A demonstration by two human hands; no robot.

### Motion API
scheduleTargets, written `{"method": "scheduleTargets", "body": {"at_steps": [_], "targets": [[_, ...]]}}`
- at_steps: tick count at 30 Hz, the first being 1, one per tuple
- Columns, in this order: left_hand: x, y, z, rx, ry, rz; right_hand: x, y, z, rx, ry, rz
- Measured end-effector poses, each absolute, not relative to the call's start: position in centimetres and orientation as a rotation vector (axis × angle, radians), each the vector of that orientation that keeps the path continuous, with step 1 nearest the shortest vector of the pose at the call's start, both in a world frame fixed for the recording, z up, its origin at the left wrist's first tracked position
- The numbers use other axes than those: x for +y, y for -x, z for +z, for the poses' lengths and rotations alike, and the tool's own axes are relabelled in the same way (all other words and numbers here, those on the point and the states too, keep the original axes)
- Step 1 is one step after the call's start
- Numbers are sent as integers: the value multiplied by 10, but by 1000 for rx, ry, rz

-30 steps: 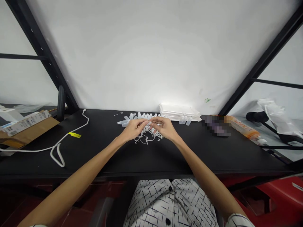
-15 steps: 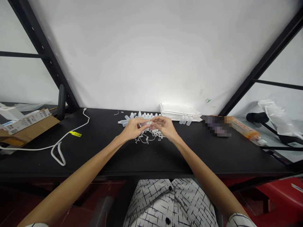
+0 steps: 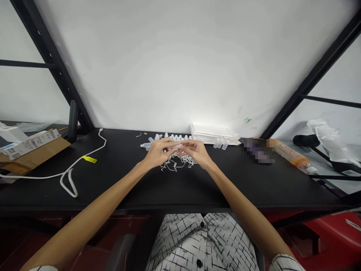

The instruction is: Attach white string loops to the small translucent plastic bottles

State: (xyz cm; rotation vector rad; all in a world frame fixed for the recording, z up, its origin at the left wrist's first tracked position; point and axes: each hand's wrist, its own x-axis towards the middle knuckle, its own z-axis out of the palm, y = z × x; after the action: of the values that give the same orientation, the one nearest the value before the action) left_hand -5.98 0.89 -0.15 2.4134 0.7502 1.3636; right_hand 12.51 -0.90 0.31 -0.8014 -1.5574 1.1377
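A small translucent plastic dropper bottle lies sideways between my hands, mostly covered by fingers. My left hand is closed round its body, thumb below and fingers above. At the bottle's white tip, my right hand pinches with thumb and fingertips; whether a separate cap is there I cannot tell. Just behind the hands, several similar bottles stand in a row, and one bottle lies at the left. Beneath the fingers is a pile of small white curled plastic strips on the black table.
A stack of white flat packets lies against the wall, with a few bottles before it. To the left are a white cable with a yellow tag and a cardboard box. An orange-labelled tube lies at right.
Both hands stay almost where they were, still holding the bottle. My right fingers have shifted slightly at its tip. Nothing on the table has visibly moved.
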Motion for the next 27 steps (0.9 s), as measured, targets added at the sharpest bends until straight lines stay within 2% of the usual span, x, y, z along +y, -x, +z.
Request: {"method": "scheduleTargets", "body": {"at_steps": [5,11,27], "targets": [[10,60,-1,839,-2313,1322,-6,-126,1,-1599,789,972],[11,61,1,767,-2258,1289,-7,-125,-2,-1661,781,920],[11,58,-4,573,-2605,1504,-8,-119,-2,-1428,817,1132]]}}
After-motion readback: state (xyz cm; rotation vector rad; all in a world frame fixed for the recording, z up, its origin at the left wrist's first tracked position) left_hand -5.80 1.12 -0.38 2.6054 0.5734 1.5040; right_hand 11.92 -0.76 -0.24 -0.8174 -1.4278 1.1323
